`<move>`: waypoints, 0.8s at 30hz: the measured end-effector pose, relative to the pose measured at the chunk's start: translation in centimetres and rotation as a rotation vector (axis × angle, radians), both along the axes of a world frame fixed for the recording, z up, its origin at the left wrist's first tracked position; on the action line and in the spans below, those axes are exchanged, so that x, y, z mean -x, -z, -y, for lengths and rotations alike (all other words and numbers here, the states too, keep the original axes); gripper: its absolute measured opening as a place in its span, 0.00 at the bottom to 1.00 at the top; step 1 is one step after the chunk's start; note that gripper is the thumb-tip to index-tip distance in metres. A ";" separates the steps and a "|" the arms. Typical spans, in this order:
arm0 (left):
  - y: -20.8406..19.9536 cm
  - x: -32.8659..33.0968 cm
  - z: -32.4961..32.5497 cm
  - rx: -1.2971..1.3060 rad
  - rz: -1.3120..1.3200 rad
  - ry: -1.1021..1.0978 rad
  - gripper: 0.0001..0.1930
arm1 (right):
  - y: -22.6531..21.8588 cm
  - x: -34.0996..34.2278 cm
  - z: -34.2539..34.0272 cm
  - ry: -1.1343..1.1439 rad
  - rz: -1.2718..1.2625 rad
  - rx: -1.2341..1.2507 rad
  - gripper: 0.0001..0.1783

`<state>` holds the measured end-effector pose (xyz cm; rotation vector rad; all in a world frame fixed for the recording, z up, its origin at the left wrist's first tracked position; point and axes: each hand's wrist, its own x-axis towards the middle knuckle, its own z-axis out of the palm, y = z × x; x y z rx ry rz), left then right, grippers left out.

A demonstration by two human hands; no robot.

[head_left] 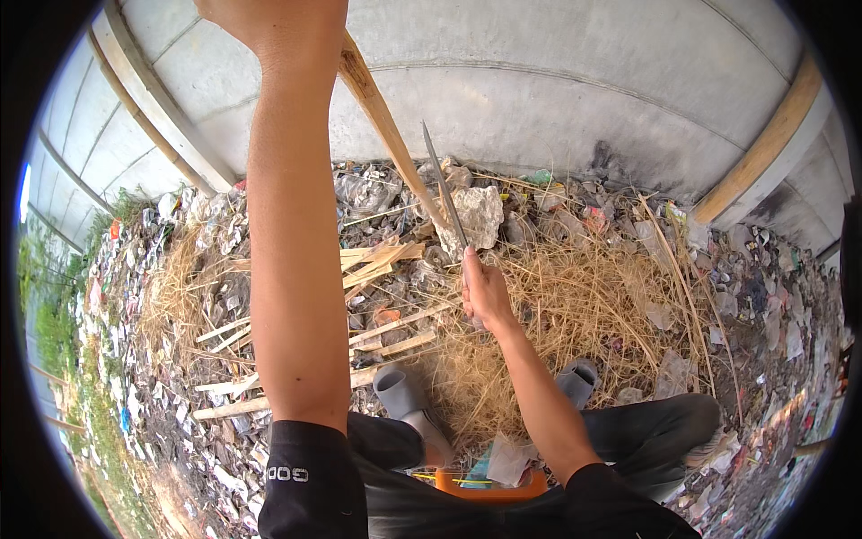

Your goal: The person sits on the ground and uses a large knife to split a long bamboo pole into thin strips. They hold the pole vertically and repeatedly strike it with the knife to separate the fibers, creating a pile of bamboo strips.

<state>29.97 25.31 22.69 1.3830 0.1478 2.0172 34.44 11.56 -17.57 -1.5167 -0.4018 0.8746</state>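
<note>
My left arm reaches up to the top edge, where my left hand [272, 20] is partly cut off and its fingers are out of view. From that hand a long wooden stick [384, 121] slants down, its lower end against a pale rough rock [478, 216]. My right hand [486, 292] is closed round the handle of a long narrow-bladed knife [444, 186]. The dark blade points up and away, close to the stick's right side; I cannot tell whether they touch.
Split wooden strips [382, 260] lie left of the rock. Dry straw-like shavings [584, 305] cover the ground at the right, among scattered litter. A grey concrete wall [557, 90] rises behind. Grey slippers [395, 389] and an orange plastic object [498, 492] are near my legs.
</note>
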 end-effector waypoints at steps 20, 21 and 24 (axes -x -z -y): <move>0.7 1.7 -1.3 -0.010 0.047 -0.050 0.28 | -1.8 0.1 1.2 0.275 -0.063 -0.227 0.33; 0.9 2.0 -1.9 -0.015 0.023 -0.039 0.28 | -3.2 1.0 1.1 0.278 0.002 -0.350 0.33; 1.0 2.8 -3.7 -0.038 -0.036 0.002 0.29 | -1.6 2.7 -0.1 0.377 0.190 -0.597 0.32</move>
